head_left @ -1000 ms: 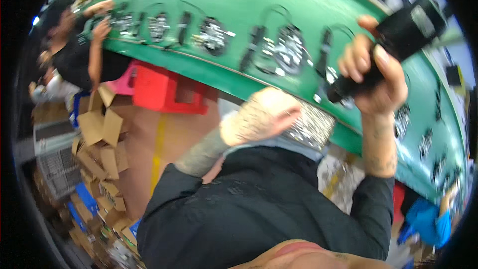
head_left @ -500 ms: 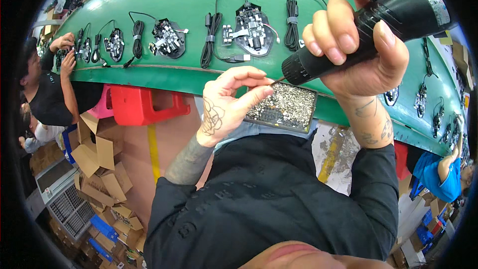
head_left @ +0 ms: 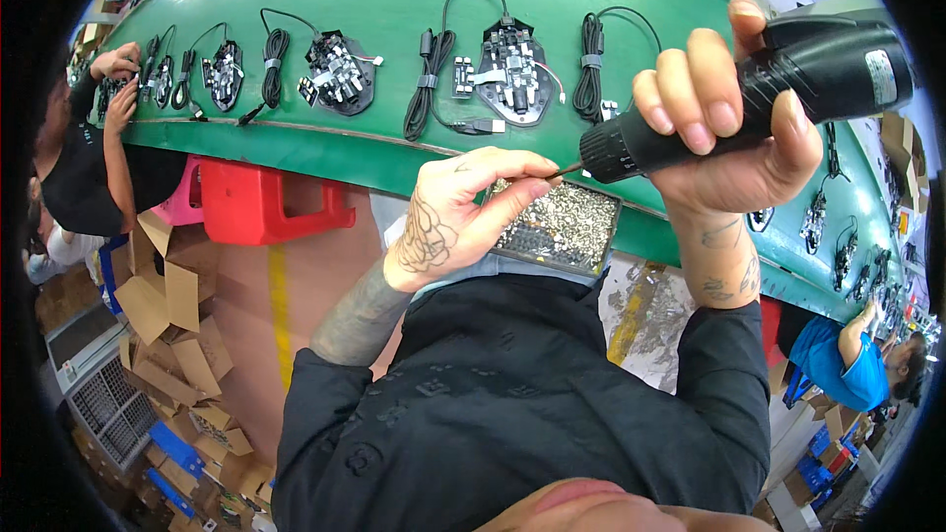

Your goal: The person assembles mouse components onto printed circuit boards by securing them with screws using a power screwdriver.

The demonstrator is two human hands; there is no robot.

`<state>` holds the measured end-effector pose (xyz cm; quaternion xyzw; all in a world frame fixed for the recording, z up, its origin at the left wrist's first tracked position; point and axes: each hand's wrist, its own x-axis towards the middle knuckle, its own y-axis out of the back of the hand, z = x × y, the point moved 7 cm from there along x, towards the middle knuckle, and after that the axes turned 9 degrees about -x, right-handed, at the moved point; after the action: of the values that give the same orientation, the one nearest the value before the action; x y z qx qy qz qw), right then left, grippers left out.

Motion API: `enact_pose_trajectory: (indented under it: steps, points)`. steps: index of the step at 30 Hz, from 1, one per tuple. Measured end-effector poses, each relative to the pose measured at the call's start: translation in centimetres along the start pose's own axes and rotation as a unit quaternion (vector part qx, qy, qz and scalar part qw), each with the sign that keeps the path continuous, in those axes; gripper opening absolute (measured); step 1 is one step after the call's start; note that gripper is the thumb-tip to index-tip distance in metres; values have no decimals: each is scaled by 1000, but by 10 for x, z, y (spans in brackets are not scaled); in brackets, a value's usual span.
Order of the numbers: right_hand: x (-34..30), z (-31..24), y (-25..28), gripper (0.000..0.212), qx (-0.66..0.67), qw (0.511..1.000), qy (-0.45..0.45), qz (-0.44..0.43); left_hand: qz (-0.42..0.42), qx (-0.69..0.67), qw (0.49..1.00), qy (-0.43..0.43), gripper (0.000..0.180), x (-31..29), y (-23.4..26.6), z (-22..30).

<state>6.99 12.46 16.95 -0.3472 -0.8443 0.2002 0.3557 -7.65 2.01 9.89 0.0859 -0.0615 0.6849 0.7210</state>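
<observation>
My right hand (head_left: pixel 719 128) is wrapped round a black electric screwdriver (head_left: pixel 778 94), its thin bit (head_left: pixel 569 171) pointing left. At the end of that bit, the thumb and index finger of my left hand (head_left: pixel 458 207) pinch together on the tip; any tiny part between them is hidden. Below the fingers a dark tray (head_left: pixel 567 261) of small metal screws (head_left: pixel 572 212) rests at the table edge, partly covered by my left hand. Beyond it lies an opened mouse shell with circuit boards (head_left: pixel 512 69), its black cable (head_left: pixel 426 79) bundled beside it.
Several similar assemblies with coiled cables, one (head_left: pixel 340 74) to the left, line the green table (head_left: pixel 384 15). A co-worker (head_left: pixel 84 163) handles parts at far left, another in blue (head_left: pixel 843 360) at far right. A red stool (head_left: pixel 232 207) and cardboard boxes (head_left: pixel 177 305) stand at left.
The screwdriver and my right hand have moved slightly right and down. My left hand has shifted a little right and down too, its fingers still at the bit's tip.
</observation>
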Motion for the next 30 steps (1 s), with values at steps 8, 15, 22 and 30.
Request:
enact_pose_trajectory:
  steps: [8,15,22,30]
  points:
    - [3,2,-3,55,-9,1000,0,17,8,18,1000,11,18,6,4,7]
    - [22,-6,23,51,-114,988,78,72,55,260,954,-139,34,33,12,4]
    - [41,31,52,42,-247,942,107,201,-30,440,886,-143,28,35,7,-34]
    - [43,58,61,37,-282,944,58,164,-60,428,894,-117,22,35,15,-30]
